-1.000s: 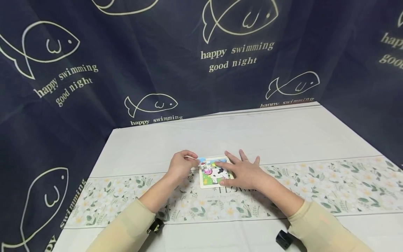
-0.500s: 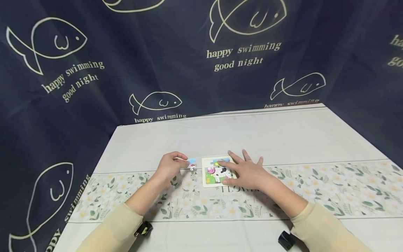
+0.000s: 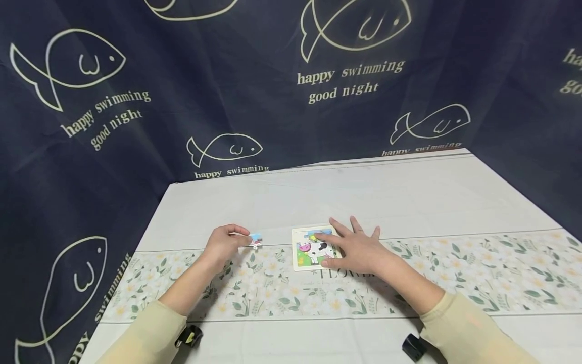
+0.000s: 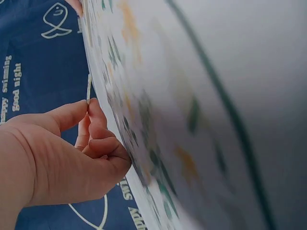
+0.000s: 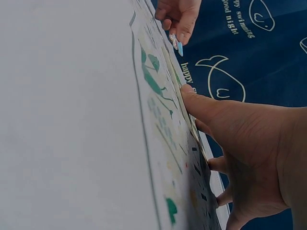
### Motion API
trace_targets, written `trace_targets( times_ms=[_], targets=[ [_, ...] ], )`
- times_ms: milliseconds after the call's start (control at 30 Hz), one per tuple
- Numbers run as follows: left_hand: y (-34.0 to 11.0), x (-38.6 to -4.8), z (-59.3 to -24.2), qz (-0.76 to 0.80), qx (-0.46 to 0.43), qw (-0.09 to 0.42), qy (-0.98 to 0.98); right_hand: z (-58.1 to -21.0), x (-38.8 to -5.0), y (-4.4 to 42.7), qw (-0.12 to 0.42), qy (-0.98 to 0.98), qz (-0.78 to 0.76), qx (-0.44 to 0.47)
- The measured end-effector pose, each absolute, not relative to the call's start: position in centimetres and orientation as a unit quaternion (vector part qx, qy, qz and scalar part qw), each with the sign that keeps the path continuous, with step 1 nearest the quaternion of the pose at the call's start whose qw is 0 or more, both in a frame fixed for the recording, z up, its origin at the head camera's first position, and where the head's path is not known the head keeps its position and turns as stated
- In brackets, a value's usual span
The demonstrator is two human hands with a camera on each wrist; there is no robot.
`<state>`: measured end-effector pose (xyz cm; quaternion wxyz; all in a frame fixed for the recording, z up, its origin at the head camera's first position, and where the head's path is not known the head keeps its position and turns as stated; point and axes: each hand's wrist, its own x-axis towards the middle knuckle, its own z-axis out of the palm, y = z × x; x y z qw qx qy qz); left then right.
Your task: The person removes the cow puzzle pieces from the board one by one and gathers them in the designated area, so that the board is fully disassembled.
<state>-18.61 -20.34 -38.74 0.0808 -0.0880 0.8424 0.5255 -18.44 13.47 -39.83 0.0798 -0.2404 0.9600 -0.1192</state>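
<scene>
A small jigsaw piece (image 3: pixel 256 239) with blue and red printing is pinched between the thumb and fingertip of my left hand (image 3: pixel 225 245), just above the table left of the puzzle. In the left wrist view the piece (image 4: pixel 88 87) shows edge-on, a thin strip past the fingertips. A square cow puzzle (image 3: pixel 310 254) in a pale frame lies flat on the tablecloth, with a bare gap at its upper left. My right hand (image 3: pixel 359 249) rests on the puzzle's right side, fingers spread and straight, covering part of the picture. The right wrist view shows the right thumb (image 5: pixel 192 98) near the frame's edge.
The table has a white cloth (image 3: pixel 282 202) with a floral band (image 3: pixel 454 273) across it. A dark blue curtain (image 3: pixel 273 101) with fish drawings hangs behind and at both sides. Black wrist devices sit under both sleeves.
My left hand has lifted the jigsaw piece away from the puzzle's upper left corner and carried it leftward. My right hand has stayed on the puzzle.
</scene>
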Motion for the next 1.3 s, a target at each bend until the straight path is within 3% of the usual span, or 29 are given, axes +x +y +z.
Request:
trace_targets(
  times_ms=[600, 1300],
  targets=[
    [-24.0, -18.4, -38.9, 0.472, -0.122, 0.078, 0.869, -39.8, -18.4, 13.4, 0.078, 0.960, -0.119, -0.242],
    [-23.8, -18.6, -39.2, 0.452, -0.112, 0.052, 0.883, -39.7, -18.4, 13.3, 0.084, 0.963, -0.131, -0.220]
  ],
)
